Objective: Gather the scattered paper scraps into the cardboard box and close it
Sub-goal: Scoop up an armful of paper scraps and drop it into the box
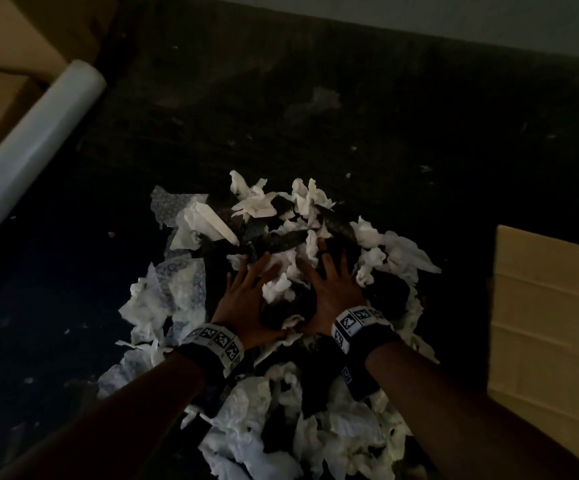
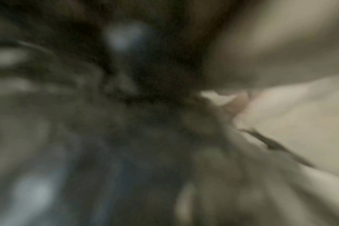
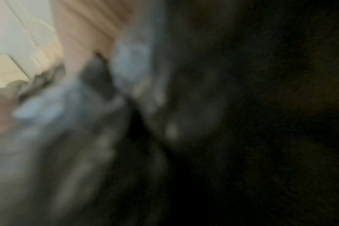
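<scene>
A heap of crumpled white and patterned paper scraps [image 1: 257, 209] lies on the dark floor in the head view. My left hand [image 1: 246, 299] lies flat on the heap's middle with its fingers spread. Beside it my right hand [image 1: 329, 282] presses down the same way, fingers straight, thumbs nearly meeting. White scraps [image 1: 277, 289] bulge up between the two hands. A cardboard box flap [image 1: 544, 306] shows at the right edge, a little way from the heap. Both wrist views are too blurred to read.
A white roll [image 1: 35, 150] lies slanted at the upper left, beside stacked cardboard boxes [image 1: 11, 39]. Tiny bits of paper [image 1: 425, 169] dot the dark floor beyond the heap. A pale wall runs along the top.
</scene>
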